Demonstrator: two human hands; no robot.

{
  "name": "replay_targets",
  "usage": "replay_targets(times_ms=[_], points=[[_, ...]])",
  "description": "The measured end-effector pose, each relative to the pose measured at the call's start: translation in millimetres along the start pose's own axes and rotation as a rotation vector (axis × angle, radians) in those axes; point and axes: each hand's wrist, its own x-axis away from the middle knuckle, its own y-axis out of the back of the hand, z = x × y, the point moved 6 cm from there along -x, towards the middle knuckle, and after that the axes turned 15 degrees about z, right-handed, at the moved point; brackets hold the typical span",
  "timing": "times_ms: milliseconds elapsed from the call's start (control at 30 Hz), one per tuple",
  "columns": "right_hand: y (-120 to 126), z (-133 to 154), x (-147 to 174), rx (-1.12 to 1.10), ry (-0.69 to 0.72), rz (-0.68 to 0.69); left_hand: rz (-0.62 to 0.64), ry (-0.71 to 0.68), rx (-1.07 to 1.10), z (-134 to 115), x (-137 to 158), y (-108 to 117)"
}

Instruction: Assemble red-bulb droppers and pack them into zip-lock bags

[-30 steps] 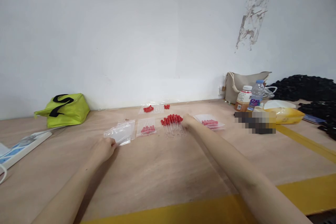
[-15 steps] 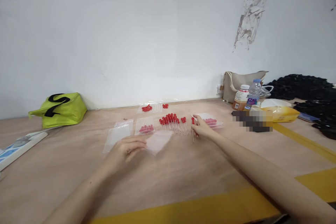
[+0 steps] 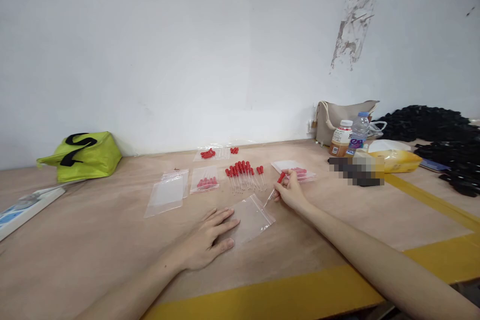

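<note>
My right hand [image 3: 291, 191] pinches a dropper [image 3: 280, 178] with a red rubber bulb and a clear tube. The dropper slants down to the left, its tip at the zip end of a clear zip bag [image 3: 252, 216]; whether it is inside cannot be made out. Flat on the bag's left part lies my left hand [image 3: 210, 240], fingers spread. Behind the bag, several red-bulbed droppers [image 3: 243, 170] lie in a row. A bag of droppers [image 3: 205, 180] is left of them, and more filled bags [image 3: 294, 171] lie just behind my right hand.
Flat zip bags [image 3: 168, 191] lie at the left. Loose red bulbs [image 3: 208, 153] rest on plastic near the wall. A green bag [image 3: 88, 157] and a power strip [image 3: 32, 210] are far left. Bottles [image 3: 341, 140], a tissue pack [image 3: 401, 161] and a black heap [image 3: 423, 122] stand right.
My left hand has brought the zip bag down and right onto the table and flattened over it. My right hand has tilted the dropper, its tip now at the bag's zip end.
</note>
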Motion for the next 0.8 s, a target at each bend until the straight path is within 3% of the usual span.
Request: replay_targets(times_ms=[167, 333, 500, 600, 800], points=[[-11, 2, 9, -0.142, -0.065, 0.031, 0.011, 0.031, -0.007, 0, 0, 1], [-27, 4, 16, -0.326, -0.159, 0.277, -0.010, 0.022, 0.013, -2, 0, 5], [-18, 7, 16, -0.255, -0.173, 0.416, -0.006, 0.020, 0.027, 0, -1, 4], [-5, 15, 11, -0.199, -0.167, 0.390, -0.008, 0.008, 0.026, 2, 0, 4], [28, 29, 1, -0.228, -0.060, 0.127, -0.010, 0.000, 0.033, 6, 2, 3]])
